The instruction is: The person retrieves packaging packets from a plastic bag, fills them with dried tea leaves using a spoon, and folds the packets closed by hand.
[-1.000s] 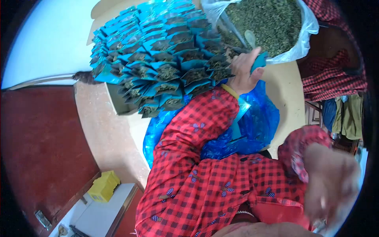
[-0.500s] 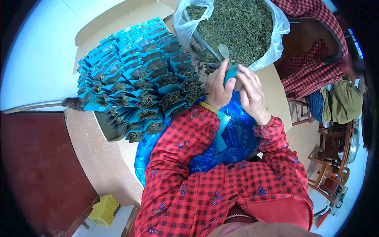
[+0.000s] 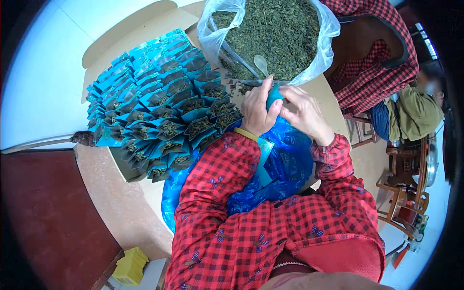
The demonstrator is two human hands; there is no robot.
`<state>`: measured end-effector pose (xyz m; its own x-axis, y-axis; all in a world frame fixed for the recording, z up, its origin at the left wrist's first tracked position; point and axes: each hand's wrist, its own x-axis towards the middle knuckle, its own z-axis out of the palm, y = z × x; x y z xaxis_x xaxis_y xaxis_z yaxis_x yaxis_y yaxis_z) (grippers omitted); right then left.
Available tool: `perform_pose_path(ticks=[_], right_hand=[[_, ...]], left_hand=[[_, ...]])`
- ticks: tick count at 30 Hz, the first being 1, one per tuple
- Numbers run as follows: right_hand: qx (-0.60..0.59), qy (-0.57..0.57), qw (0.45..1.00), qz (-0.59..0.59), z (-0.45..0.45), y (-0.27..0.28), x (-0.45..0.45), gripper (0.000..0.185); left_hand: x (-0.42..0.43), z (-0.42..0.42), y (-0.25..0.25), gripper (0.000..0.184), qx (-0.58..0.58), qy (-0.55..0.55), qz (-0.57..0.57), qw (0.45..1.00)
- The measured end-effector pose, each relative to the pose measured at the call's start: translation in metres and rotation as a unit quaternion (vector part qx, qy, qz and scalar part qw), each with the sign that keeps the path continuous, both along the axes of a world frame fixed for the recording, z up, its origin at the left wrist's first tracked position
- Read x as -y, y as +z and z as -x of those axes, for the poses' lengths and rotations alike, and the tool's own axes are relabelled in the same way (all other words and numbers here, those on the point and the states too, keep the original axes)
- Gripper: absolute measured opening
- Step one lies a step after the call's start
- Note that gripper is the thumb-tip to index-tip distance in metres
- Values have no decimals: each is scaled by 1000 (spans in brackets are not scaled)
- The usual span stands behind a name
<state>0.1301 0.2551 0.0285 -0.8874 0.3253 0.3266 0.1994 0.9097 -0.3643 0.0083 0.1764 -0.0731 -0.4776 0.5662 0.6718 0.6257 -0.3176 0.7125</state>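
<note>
A small teal pouch [image 3: 273,95] stands between my two hands. My left hand [image 3: 255,110] is closed on its left side, with the thumb across its front. The fingers and thumb of my right hand [image 3: 307,114] pinch toward its right edge. Just beyond my fingertips a pale spoon [image 3: 261,64] rests in the dark green dried leaves [image 3: 278,36], which look like tea. They fill a clear plastic bag [image 3: 329,46]. To the left, many open teal pouches [image 3: 169,129] with leaves in them stand packed in rows. Flat teal packets [image 3: 265,153] lie below my hands.
A blue plastic bag [image 3: 292,152] covers the area in front of me. The pouches stand in a cardboard box [image 3: 128,30]. At the right are a red-checked cloth [image 3: 372,87], a person in olive clothing [image 3: 418,113] and a wooden chair [image 3: 403,212].
The view has shifted, so everything sits slightly further left. My right thumb has moved up beside the pouch, which now looks more upright.
</note>
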Motion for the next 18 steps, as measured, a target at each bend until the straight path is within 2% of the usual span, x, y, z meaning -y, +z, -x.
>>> perform_pose_path(ticks=[2,9,12,18], right_hand=[[37,23,999,11,-3,1,-5,24],[40,31,998,40,-9,4,-10,23],[43,28,997,52,-10,4,-11,22],[51,51,995,75,-8,2,-20,26]], left_hand=[[0,0,0,58,-4,-2,-3,1000],[-2,1,2,64,-11,-20,-42,999],[0,-1,3,69,17,-30,19,999],[0,-3,2,73,47,-38,28,998]])
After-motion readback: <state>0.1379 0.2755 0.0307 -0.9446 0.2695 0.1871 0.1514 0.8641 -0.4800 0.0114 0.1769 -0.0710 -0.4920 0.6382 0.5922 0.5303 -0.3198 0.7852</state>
